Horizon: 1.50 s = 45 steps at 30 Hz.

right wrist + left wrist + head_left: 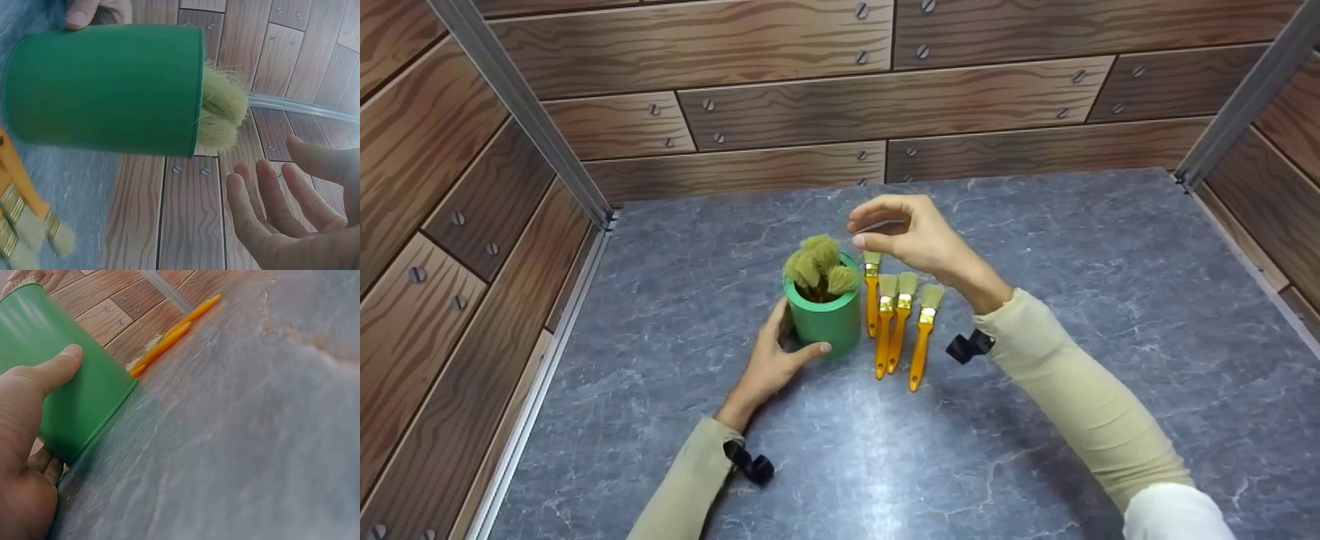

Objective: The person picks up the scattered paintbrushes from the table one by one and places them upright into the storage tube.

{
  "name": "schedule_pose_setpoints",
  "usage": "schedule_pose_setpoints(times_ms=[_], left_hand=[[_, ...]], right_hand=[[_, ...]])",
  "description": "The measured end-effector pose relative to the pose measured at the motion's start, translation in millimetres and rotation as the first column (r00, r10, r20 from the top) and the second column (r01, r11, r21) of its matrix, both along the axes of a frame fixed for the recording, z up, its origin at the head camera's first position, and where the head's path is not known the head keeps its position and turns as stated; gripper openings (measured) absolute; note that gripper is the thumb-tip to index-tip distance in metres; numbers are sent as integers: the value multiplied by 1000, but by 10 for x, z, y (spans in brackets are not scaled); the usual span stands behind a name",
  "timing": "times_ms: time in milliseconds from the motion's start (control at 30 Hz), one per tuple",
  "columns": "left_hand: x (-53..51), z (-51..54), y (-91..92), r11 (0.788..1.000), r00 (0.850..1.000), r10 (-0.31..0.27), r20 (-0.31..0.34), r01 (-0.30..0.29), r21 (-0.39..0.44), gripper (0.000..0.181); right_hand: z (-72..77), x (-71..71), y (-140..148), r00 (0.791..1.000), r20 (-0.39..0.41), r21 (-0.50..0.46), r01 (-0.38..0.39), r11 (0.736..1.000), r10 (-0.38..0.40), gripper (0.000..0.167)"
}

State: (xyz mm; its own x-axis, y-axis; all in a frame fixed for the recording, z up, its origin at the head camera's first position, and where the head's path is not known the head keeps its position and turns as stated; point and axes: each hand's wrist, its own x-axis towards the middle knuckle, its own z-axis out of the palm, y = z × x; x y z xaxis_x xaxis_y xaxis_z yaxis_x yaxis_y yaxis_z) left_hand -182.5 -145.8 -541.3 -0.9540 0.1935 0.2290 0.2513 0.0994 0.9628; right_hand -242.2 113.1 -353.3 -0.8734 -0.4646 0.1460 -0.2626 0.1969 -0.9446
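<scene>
A green cylindrical container (826,326) stands upright on the table, with several brushes, bristles (819,255) up, inside it. My left hand (769,364) grips its lower left side, the thumb (59,368) on the near wall and the other fingers behind. Above and right of the rim is my right hand (919,236), its fingers loosely bent and nothing between them; in the right wrist view that hand (298,208) is just beyond the bristles (222,115), not touching them. Several orange-handled brushes (920,345) lie on the table right of the container, bristles pointing away from me.
The grey marbled table (697,285) extends around the container. Wood-patterned walls (787,105) with metal corner posts enclose it at the back and both sides. A small black device (971,346) is strapped at each wrist.
</scene>
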Motion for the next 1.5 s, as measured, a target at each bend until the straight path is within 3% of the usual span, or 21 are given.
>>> schedule_pose_setpoints(times_ms=[267,800,1200,1500], left_hand=[[2,18,-18,1000,1000,13,-4,-13,-16,104],[35,2,2,1000,1000,5,15,-5,-9,103],[8,-6,6,1000,1000,-4,-7,4,-3,103],[27,11,-2,1000,1000,-3,14,3,-24,105]], right_hand=[[-115,99,140,999,-29,96,43,994,-41,27],[-539,310,459,993,-100,304,85,949,-57,26],[-948,379,618,989,-137,415,108,903,-55,21],[-1182,388,678,990,-108,512,136,848,-93,17]])
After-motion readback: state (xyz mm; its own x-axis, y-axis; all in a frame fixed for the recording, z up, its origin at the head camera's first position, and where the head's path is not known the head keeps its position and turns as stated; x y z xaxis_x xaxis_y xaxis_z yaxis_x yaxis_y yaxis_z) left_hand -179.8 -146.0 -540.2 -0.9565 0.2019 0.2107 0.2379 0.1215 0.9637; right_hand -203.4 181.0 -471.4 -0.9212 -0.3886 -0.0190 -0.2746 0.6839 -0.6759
